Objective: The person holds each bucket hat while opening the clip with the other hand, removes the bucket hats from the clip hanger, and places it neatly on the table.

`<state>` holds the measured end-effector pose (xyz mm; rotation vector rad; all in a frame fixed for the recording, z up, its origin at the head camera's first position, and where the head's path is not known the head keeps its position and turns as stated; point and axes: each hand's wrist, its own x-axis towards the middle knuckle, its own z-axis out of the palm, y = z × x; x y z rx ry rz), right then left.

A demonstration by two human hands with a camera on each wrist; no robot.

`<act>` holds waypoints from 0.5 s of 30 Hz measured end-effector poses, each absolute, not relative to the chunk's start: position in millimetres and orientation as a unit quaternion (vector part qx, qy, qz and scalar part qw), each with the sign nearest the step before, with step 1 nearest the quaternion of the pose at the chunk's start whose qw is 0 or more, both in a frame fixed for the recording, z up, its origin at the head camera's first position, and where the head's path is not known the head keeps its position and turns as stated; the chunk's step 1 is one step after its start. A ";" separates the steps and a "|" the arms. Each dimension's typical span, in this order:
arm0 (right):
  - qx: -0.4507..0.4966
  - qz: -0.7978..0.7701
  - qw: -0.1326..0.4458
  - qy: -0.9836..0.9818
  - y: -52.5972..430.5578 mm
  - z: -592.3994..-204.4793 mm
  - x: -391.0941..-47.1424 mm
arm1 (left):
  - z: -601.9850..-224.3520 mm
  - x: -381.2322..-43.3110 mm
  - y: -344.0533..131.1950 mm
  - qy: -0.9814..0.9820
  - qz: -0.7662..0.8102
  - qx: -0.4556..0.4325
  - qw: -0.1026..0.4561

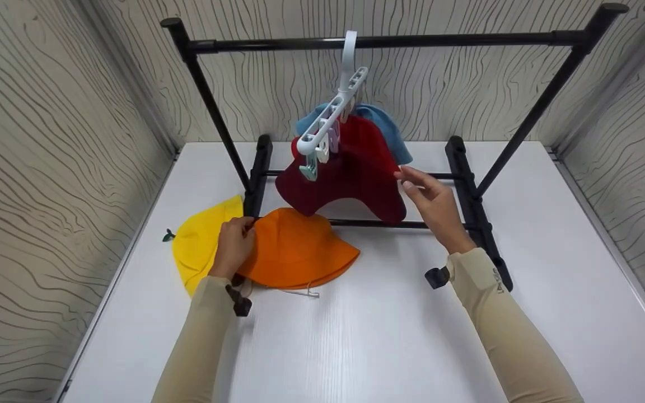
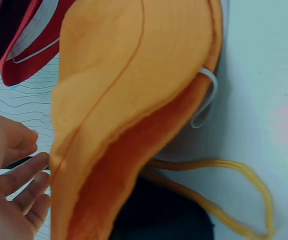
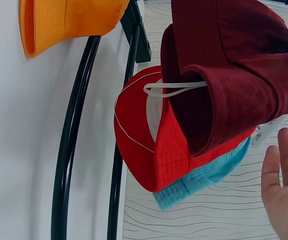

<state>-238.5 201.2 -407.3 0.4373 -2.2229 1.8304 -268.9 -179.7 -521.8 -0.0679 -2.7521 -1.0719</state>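
Observation:
My left hand point(image 1: 233, 247) is at the left edge of an orange bucket hat point(image 1: 294, 246) low at the front of the rack. In the left wrist view its loosely bent fingertips meet the fabric, and the thumb stands apart. My right hand point(image 1: 437, 207) is beside the right edge of a dark red hat point(image 1: 350, 187), fingers mostly straight. In the right wrist view that hand's fingers point(image 3: 286, 155) hold nothing. Behind the dark red hat hang a bright red hat point(image 3: 139, 115) and a blue hat point(image 1: 388, 130). Pale clips line the white hanger point(image 1: 328, 118) above them.
A black rack point(image 1: 445, 40) carries the hanger on its top bar; its feet and lower bars stand on the white table point(image 1: 356, 347). A yellow hat point(image 1: 195, 238) with a small green leaf lies left of the orange one. Patterned panels point(image 1: 31, 184) enclose the table.

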 end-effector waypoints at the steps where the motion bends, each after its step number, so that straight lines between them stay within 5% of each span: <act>1: 0.147 0.628 0.113 -0.756 202.2 -409.1 -240.1 | -520.4 -268.9 -179.4 -0.925 -0.368 -0.024 0.096; 15: 0.129 0.619 0.101 -0.768 203.6 -406.0 -240.5 | -496.8 -270.8 -168.0 -0.882 -0.460 -0.034 0.099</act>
